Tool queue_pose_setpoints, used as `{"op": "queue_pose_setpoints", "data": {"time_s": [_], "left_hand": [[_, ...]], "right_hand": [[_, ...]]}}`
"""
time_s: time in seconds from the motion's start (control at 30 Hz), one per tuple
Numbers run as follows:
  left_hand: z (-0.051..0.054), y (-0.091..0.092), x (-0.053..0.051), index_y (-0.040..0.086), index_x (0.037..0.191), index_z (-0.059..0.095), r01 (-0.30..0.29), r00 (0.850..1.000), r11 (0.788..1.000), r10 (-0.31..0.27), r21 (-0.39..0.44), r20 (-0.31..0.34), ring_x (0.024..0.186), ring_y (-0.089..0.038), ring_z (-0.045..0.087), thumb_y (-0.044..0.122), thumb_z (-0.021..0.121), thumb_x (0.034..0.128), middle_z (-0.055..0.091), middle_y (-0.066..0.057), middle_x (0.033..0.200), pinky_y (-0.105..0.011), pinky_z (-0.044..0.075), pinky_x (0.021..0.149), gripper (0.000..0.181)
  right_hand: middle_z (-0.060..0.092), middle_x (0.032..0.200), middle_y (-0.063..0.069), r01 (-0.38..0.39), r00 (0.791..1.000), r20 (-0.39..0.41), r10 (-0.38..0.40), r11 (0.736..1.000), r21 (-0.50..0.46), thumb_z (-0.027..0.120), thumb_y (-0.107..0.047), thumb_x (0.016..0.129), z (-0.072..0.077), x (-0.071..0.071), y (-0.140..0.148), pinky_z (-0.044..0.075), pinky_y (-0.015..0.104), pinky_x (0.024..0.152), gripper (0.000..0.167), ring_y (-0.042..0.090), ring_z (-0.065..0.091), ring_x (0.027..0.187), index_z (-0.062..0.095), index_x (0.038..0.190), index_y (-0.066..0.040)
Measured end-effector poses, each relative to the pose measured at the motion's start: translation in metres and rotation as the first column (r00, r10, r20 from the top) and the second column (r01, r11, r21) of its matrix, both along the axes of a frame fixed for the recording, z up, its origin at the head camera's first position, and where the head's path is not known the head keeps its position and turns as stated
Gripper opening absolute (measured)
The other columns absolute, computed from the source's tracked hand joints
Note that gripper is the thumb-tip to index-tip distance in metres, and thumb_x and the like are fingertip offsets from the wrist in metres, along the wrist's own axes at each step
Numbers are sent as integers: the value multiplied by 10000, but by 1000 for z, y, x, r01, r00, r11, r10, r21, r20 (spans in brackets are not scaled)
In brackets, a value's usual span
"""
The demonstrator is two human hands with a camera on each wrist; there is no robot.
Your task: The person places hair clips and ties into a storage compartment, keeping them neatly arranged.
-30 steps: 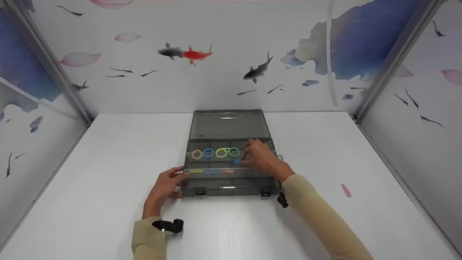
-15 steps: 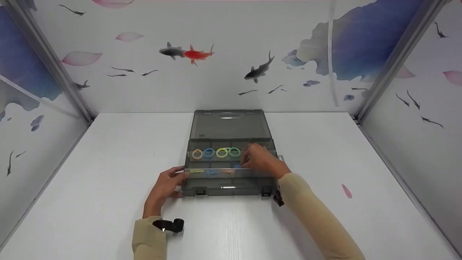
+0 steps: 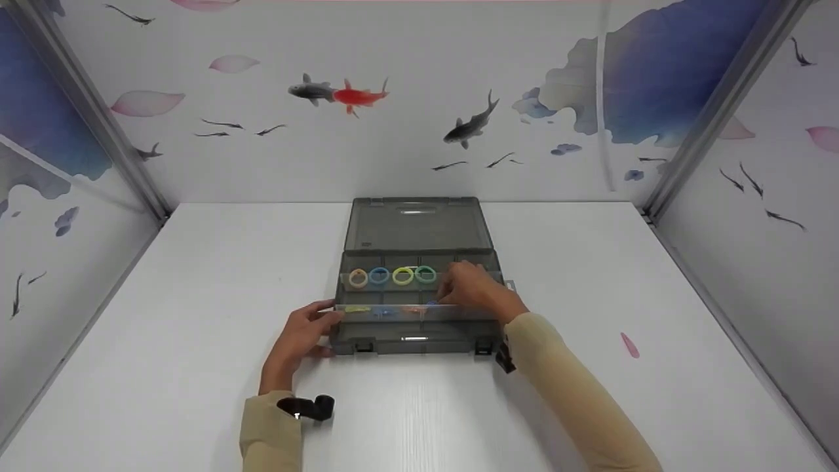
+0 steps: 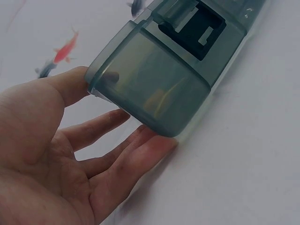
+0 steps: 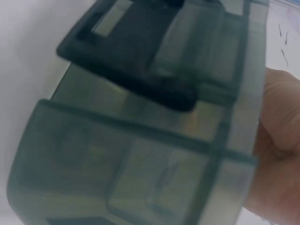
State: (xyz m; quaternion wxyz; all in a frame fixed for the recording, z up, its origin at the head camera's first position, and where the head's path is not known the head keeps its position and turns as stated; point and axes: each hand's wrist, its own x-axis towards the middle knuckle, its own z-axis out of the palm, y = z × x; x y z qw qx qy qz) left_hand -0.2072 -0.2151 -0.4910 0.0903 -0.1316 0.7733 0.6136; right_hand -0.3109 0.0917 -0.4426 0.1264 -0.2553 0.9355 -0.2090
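Note:
A smoky grey plastic compartment box (image 3: 416,331) lies with its lid (image 3: 416,226) folded back. My left hand (image 3: 305,334) holds its left front corner, with a fingertip over the rim and other fingers along the outer side and lower edge. Inside the middle row, my right hand (image 3: 472,286) has curled fingers pointing down around a small blue piece (image 3: 431,303), only partly seen. Left of that hand, several coloured rings stand in a row, among them a green ring (image 3: 425,275) and a yellow ring (image 3: 403,276). The right fingertips are hidden in the right wrist view.
Behind the clear front divider (image 3: 459,313) lie a small yellow piece (image 3: 357,309), a blue and an orange one. Two latches, one being the black left latch (image 4: 197,30), sit on the box front. White panels enclose the white table (image 3: 196,282) at the back and sides.
My right hand has lowered slightly into the box, and the blue piece has gone down towards the front divider, now less visible. My left hand stays at the corner.

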Motion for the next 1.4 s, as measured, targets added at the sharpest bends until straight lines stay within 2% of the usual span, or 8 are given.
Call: {"op": "queue_pose_setpoints", "data": {"time_s": [0.47,0.53,0.67,0.77,0.93,1.2,1.3,1.4], "left_hand": [[0,0,0,128,1483,484,2,1000,1000,-2,-3,-5,1189,-298,581,311,638,970,554,-192,1399,-306,582,696,566],[0,0,0,126,1480,488,0,1000,1000,0,-1,-6,1186,-298,587,306,640,969,557,-193,1394,-307,581,686,563],[-1,1,-1,122,1476,494,-2,1000,1000,2,4,-7,1179,-295,590,305,645,966,564,-192,1383,-306,579,671,563],[-1,0,-1,121,1476,494,-1,1000,1000,1,7,-5,1178,-294,586,306,646,964,563,-190,1382,-311,584,680,566],[-1,0,-1,122,1488,477,2,1000,1000,-2,-2,0,1194,-303,586,306,633,971,548,-193,1414,-325,597,709,571],[-1,-2,-1,128,1490,473,-1,1000,1000,1,-16,11,1177,-295,583,321,632,970,540,-191,1429,-308,586,699,577],[-1,-1,-1,127,1487,474,-1,1000,1000,1,-19,12,1185,-300,575,323,630,970,537,-193,1431,-305,583,695,574],[-1,0,-2,123,1484,478,4,1000,1000,-4,-20,11,1201,-309,571,321,626,973,535,-197,1431,-309,585,702,568]], "right_hand": [[776,957,21,-8,1000,7,8,1000,16,760,-148,887,2,1,-1,173,700,1181,58,281,680,1090,810,904,-127],[775,992,30,-12,1000,0,12,1000,-4,756,-165,892,2,1,1,174,709,1175,70,286,674,1101,813,911,-128],[714,1229,81,5,1000,-18,-7,994,-107,717,-196,929,5,5,7,256,658,1174,137,325,578,1266,806,976,-103],[648,1339,137,4,999,-47,-16,972,-235,686,-175,950,12,12,14,373,591,1132,175,361,520,1331,787,1037,-61],[661,1297,146,-18,994,-108,-26,921,-390,686,-146,948,24,31,26,452,563,1062,163,357,563,1273,778,1066,-80],[666,1277,69,53,990,-82,-112,854,-518,677,-190,961,30,61,53,490,522,1012,183,285,599,1234,757,1116,-134],[675,1258,37,103,983,-70,-170,824,-556,688,-195,954,31,68,65,499,467,973,182,246,598,1224,754,1121,-166],[678,1240,25,138,971,-83,-225,809,-572,692,-209,952,30,74,79,505,414,959,195,221,602,1204,746,1139,-188]]}}
